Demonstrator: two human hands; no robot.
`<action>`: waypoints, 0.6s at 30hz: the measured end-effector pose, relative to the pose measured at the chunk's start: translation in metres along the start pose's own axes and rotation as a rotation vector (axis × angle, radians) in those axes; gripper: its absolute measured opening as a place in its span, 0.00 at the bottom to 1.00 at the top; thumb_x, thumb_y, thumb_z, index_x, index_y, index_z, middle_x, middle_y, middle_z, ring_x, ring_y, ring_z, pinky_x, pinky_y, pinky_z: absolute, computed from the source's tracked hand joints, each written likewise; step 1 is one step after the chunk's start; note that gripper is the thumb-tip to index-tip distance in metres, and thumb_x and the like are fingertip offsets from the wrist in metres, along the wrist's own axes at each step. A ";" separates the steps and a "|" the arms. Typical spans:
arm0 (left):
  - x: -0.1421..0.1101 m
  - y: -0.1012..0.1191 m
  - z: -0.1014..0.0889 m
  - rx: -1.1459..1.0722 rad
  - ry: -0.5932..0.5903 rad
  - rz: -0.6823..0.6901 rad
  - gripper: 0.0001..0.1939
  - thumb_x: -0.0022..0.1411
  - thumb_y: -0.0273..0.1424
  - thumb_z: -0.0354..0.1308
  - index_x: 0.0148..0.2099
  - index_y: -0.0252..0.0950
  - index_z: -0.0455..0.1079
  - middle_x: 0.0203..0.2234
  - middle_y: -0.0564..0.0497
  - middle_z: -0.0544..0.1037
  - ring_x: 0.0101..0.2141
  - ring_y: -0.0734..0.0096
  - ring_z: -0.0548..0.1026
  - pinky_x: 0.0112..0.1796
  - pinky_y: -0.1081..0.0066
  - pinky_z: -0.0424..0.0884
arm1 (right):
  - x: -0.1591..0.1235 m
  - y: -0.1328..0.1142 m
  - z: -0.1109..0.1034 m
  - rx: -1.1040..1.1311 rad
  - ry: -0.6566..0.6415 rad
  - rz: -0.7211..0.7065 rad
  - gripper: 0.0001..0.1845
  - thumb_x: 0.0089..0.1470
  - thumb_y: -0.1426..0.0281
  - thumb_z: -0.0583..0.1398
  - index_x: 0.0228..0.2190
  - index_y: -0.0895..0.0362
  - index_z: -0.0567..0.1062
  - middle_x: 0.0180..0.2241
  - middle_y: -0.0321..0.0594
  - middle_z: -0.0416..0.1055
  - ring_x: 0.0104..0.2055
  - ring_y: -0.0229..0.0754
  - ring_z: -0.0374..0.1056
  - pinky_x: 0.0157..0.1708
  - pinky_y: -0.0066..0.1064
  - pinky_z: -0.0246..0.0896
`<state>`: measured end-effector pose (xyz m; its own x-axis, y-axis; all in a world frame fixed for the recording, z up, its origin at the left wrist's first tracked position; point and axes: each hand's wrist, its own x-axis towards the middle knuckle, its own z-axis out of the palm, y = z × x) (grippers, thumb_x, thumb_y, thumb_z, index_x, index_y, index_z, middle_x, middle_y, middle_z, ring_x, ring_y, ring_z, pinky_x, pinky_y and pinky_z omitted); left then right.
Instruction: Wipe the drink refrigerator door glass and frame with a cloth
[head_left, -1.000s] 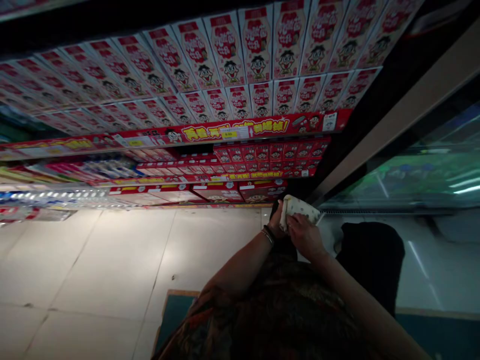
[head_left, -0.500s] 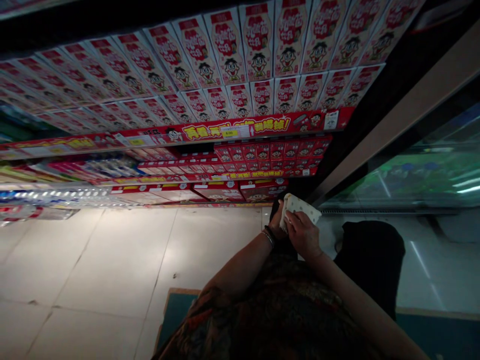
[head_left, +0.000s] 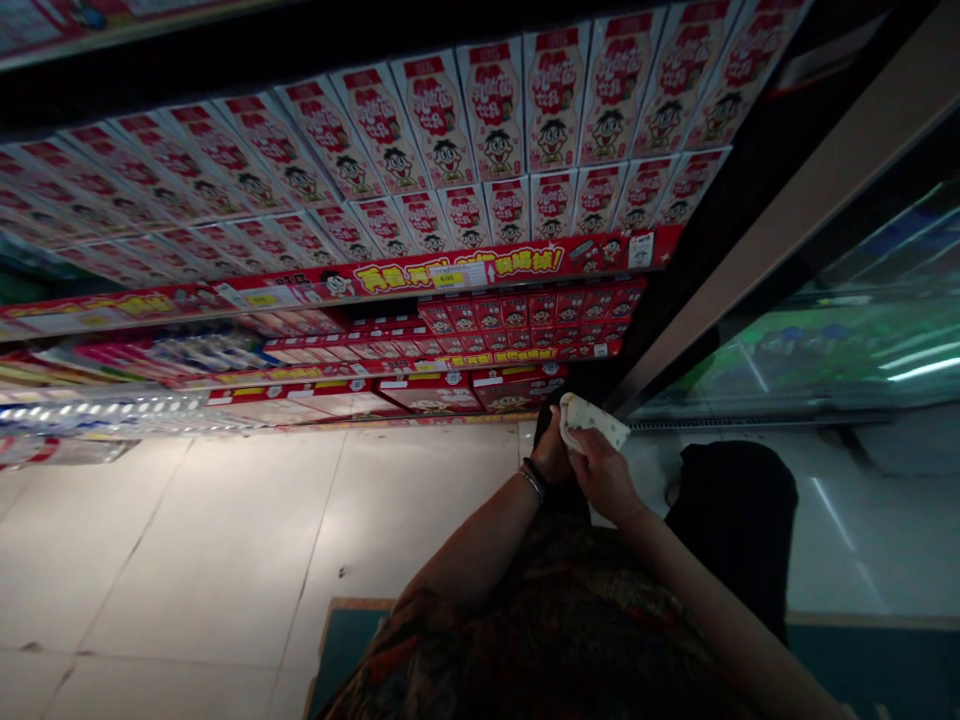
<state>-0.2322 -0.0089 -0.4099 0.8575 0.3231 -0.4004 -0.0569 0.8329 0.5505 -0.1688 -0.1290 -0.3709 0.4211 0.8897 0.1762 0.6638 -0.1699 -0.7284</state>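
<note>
1. Well, the left hand sits just below the centre of the frame, closed narrowly around the lower edge of a cream dotted packet. Dark bracelets circle its wrist.
2. The right hand presses its fingers onto the packet's face, right beside the left hand. Both hands hold the same soft packet in a tight, narrow grip.
3. The packet sits at the top of both hands, near the frame's centre, tilted with one corner toward the right. Its contents cannot be told.
4. Just right of the right hand lies a black fabric shape; whether bag or clothing cannot be told.
5. Across the upper half, shelves hold red-and-white cartoon-printed boxes above a red shelf strip with yellow lettering. Bottles line the far left.
6. A glass-fronted case with green reflections fills the right side. A pale tile floor spreads lower left, a teal mat lies at the bottom, and the person's patterned shirt fills the bottom centre.
</note>
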 end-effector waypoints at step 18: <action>-0.010 -0.037 0.024 0.854 -0.173 0.107 0.31 0.51 0.51 0.78 0.48 0.36 0.75 0.41 0.49 0.78 0.41 0.64 0.72 0.49 0.62 0.68 | -0.068 0.075 -0.125 0.019 -0.167 0.196 0.31 0.59 0.55 0.65 0.60 0.55 0.76 0.59 0.51 0.77 0.59 0.58 0.74 0.61 0.52 0.68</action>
<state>-0.2266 -0.0542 -0.4087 0.9388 0.2503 -0.2367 0.2014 0.1585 0.9666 -0.0703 -0.2552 -0.3552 0.4313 0.8986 -0.0807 0.5668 -0.3395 -0.7507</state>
